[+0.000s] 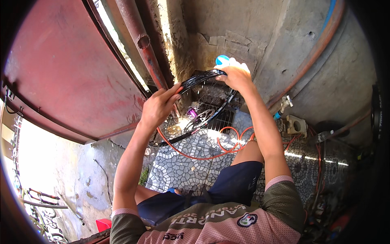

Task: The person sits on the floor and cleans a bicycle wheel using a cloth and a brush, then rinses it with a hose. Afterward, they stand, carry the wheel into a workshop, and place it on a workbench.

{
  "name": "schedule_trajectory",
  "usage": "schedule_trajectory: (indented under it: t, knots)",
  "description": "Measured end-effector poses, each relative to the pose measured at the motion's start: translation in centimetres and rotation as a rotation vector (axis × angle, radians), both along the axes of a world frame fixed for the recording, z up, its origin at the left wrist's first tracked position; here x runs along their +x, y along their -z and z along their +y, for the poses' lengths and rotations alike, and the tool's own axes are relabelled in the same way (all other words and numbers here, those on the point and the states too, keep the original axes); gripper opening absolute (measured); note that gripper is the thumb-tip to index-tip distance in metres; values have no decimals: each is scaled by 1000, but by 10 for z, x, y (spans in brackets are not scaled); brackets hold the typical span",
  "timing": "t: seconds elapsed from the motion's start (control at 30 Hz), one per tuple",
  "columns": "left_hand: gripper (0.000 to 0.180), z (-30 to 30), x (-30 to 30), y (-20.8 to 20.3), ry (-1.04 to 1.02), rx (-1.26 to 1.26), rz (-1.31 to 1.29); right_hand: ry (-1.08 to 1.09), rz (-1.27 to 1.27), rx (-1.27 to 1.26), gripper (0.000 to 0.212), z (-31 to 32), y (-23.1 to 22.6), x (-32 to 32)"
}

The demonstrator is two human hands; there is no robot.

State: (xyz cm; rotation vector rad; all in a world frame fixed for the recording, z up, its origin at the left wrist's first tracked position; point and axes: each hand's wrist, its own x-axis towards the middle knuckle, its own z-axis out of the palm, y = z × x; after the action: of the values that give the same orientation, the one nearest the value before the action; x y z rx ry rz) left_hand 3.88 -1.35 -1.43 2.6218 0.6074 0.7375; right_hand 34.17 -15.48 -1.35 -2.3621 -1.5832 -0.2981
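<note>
Bicycle wheel (202,106) — glossy black rim, purple hub; left hand (159,105) grips rim, right hand (236,76) clutches white sponge (232,62) against it.

Both hands, left hand (157,106) and right hand (236,76), on black wheel rim (200,77), perhaps gripping

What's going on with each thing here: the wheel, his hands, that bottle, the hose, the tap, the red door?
Wheel: black, wet and glossy, held upright over the drain grate.
Left hand: fingers gripping the rim.
Right hand: on the rim top, holding a white bottle with a blue cap.
Hose: orange, lying looped on the tiled floor.
Tap: on the wall; open or closed cannot be told.
Red door: swung open.
</note>
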Motion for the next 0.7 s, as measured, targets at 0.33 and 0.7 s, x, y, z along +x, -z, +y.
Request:
schedule_trajectory:
  t: [0.33,0.7]
  knots:
    - [57,11,-46,69,58,-148,-293,-191,618,88,70,-3,12,81]
    - [49,4,-2,9,-22,-106,-70,359,481,-100,56,18,24,54]
